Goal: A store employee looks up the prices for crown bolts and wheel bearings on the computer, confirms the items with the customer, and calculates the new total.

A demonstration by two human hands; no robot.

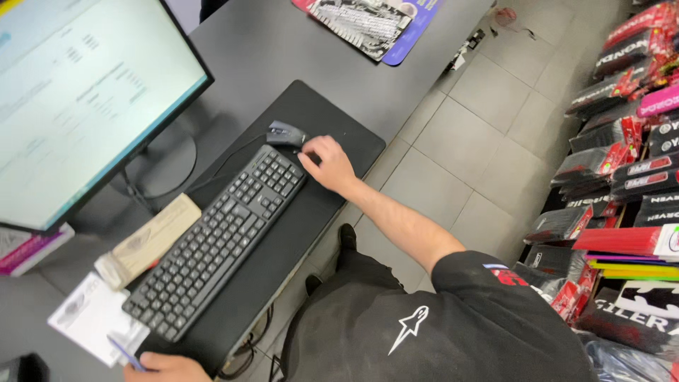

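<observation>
Fingers [311,157] of the right hand [327,164] bent a little, holding nothing, tips down on the black mat [283,247] right at the far corner of the keyboard [221,240], just short of the mouse [285,133]. Fingers of the left hand [166,368] mostly cut off at the bottom edge, so cannot tell how wide or closed.

Nearest, by the close end of the keyboard: that left hand, with a blue pen [126,352] beside it, maybe held, hard to tell. Just past it, a white paper [88,315] lying flat. A bit farther along the keyboard's left side, a long tan box [152,237]. Farther still, to the left of the keyboard, a big bright screen [78,92] on a round stand [166,166]. At the keyboard's far corner, the black mouse, with its wire running off. Well beyond the keyboard, at the far end of the grey desk [283,42], a flat printed pad [368,25]. Off to the right of the keyboard, across the tiled floor [467,141], stacks of red and black packs [615,141].
</observation>
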